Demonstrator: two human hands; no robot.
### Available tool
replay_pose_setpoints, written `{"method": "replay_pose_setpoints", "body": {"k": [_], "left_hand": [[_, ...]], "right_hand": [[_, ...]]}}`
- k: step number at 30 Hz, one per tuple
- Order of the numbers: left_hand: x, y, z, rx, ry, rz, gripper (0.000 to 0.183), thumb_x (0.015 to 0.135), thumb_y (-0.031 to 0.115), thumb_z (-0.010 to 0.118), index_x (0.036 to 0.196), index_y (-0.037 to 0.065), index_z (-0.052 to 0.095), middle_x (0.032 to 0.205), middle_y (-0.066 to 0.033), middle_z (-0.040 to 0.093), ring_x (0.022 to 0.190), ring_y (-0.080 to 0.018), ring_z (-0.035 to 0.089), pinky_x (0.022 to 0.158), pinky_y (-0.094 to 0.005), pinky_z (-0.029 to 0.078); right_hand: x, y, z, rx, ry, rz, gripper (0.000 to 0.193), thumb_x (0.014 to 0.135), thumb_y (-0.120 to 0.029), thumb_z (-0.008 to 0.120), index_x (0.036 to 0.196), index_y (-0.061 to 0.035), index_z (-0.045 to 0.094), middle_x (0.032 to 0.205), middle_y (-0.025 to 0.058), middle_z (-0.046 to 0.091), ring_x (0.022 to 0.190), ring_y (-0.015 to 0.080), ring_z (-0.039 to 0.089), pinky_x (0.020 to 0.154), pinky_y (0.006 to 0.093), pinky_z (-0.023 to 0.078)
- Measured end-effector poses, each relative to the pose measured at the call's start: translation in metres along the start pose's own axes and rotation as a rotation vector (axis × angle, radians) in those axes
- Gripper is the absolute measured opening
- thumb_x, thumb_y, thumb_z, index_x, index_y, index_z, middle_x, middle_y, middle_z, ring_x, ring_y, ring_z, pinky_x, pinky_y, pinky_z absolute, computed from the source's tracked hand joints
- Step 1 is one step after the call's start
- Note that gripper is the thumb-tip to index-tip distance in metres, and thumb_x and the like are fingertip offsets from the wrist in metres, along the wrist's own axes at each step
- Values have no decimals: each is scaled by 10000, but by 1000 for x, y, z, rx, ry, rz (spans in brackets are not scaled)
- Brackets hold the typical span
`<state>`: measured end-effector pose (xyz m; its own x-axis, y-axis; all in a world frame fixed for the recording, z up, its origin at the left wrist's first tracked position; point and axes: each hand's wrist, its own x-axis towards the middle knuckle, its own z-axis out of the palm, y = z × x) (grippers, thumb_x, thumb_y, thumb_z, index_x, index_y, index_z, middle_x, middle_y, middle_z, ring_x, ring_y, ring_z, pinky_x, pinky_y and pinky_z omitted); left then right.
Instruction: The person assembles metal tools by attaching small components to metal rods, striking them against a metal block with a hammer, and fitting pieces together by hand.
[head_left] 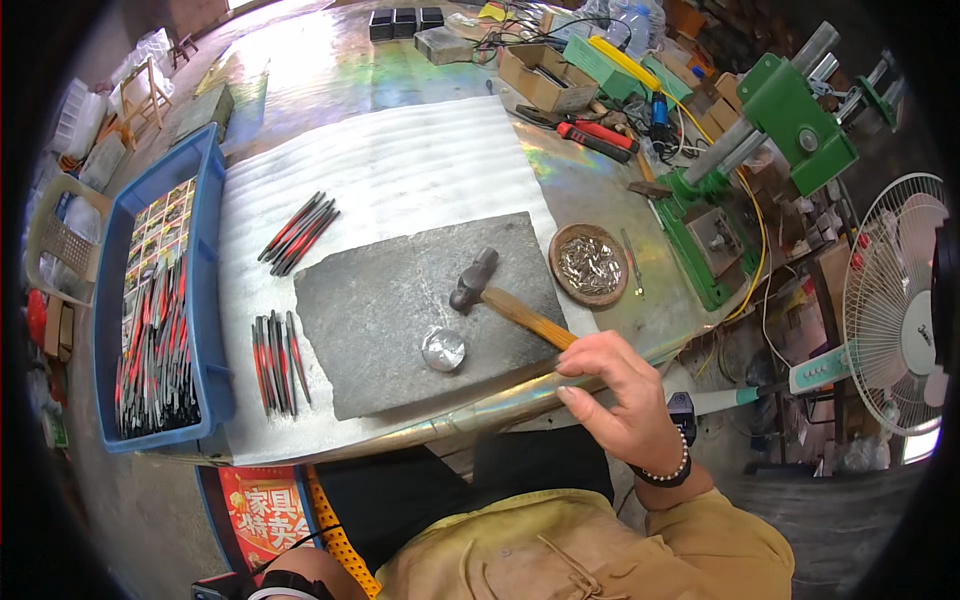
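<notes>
My right hand (622,400) is at the near right corner of a grey stone slab (380,310). Its thumb and fingers are apart and curved, with nothing visible between them. The fingers are at the handle end of a hammer (525,318), whose steel head rests on the slab. Near that head sits a small round shiny metal piece (443,349). Left of the slab, two bundles of slim red-and-black tools, one bundle (300,233) farther and one bundle (278,362) nearer, lie on white foam sheet (400,160). My left hand is out of sight; only part of an arm shows at the lower edge.
A blue bin (210,300) full of similar slim tools stands at the left. To the slab's right are a round bowl (588,264) of small metal pieces, a green press (715,240) and a white fan (900,310). Red-handled pliers (600,140) and a cardboard box (547,80) are behind.
</notes>
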<state>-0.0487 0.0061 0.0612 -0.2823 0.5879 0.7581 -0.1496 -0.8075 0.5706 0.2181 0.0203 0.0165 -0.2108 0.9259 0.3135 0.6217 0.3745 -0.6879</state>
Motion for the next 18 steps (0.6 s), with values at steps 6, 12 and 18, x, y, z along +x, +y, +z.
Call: {"method": "replay_pose_setpoints", "body": {"k": [6, 12, 18], "left_hand": [[-5, 8, -4, -26, 34, 4, 354, 923, 255, 437, 1117, -31, 508, 1099, -174, 537, 1016, -184, 541, 704, -259, 533], [-5, 13, -4, -52, 54, 2, 358, 921, 254, 440, 1129, -31, 502, 1113, -175, 534, 1029, -186, 539, 721, -267, 532], [-12, 11, -7, -63, 82, 16, 363, 920, 253, 443, 1141, -30, 495, 1128, -175, 532, 1043, -189, 538, 737, -274, 530]], "right_hand": [[-9, -10, 8, 21, -42, 0, 184, 762, 10, 637, 933, 14, 571, 947, 138, 579, 840, 221, 585, 740, 293, 482], [-16, -21, 8, 8, -5, -34, 183, 759, -52, 651, 919, -13, 572, 920, 133, 581, 853, 299, 564, 786, 353, 437], [-14, -19, 12, 12, -29, -15, 183, 747, -28, 656, 914, -14, 582, 914, 135, 591, 837, 297, 568, 779, 342, 440]]}}
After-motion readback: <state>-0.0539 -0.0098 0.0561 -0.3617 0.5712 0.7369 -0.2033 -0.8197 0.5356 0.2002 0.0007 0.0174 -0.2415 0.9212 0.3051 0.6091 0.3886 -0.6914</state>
